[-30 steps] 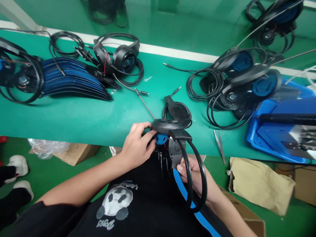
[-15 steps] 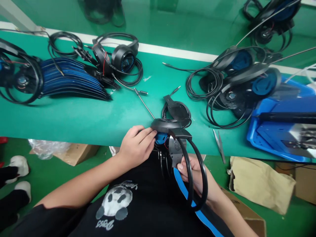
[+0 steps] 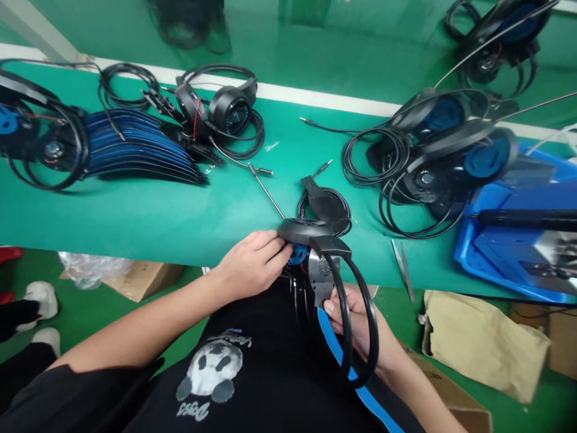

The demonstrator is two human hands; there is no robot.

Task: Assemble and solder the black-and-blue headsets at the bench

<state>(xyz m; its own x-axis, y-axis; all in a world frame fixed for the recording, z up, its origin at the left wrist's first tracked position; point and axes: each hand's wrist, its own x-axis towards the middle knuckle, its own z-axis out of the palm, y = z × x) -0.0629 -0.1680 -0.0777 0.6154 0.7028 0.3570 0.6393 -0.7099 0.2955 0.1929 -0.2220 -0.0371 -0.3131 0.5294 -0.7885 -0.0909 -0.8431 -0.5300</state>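
Held item: a black-and-blue headset (image 3: pixel 304 231), up in both hands just past the bench edge, over the person's lap.
Left hand (image 3: pixel 252 264): fingers closed over the ear cup's blue inner side, gripping it from the left.
Right hand (image 3: pixel 354 319): half closed behind the black headband loops (image 3: pixel 372 325), fingertips at the perforated metal grille plate (image 3: pixel 322 270), apparently holding it from below.
Headset look: domed black shell, blue disc (image 3: pixel 297 254), thin metal rod (image 3: pixel 265 195) reaching across the bench.
Just beyond: a black flat piece on a coiled cable (image 3: pixel 327 204), touching the shell from my view.
Bench: green workbench (image 3: pixel 135 204) with a fanned stack of blue-and-black arcs (image 3: pixel 144 147), a built headset (image 3: pixel 229 111), and more headsets (image 3: pixel 451 138) on the right.
Nearby: scissors (image 3: pixel 402 270) beside a blue plastic tray (image 3: pixel 478 258).
Writing: panda-print black shirt (image 3: pixel 210 370), its lettering upside down to me; I can't read it reliably.
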